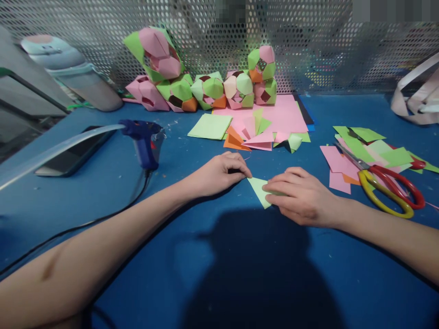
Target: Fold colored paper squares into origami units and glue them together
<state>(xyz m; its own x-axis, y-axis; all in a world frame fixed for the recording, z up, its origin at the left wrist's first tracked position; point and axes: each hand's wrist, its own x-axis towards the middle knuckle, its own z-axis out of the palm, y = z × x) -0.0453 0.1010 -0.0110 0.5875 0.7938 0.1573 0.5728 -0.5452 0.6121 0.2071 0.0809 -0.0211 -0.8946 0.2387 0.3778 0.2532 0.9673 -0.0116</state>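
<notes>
A small light green piece of paper [259, 192], folded to a triangle, lies on the blue table between my hands. My left hand [228, 171] pinches its upper left corner with thumb and index finger, the other fingers curled. From the right, my right hand [298, 196] holds the paper, its long fingers laid over the right part and covering it; the thumb is hidden. Just beyond my hands are loose folded pieces: an orange one [235, 139], a pink one [262, 141] and a green one [294, 142]. A stack of light green squares [210, 126] lies behind them.
Glue gun [144, 144] stands left, its cord [113, 214] passing behind my left forearm; a phone [73, 153] lies beyond. Scissors [387, 183] rest on paper scraps [377, 148] at right. Paper models [207, 90] line the mesh panel [308, 50]. A tumbler [75, 73] stands back left.
</notes>
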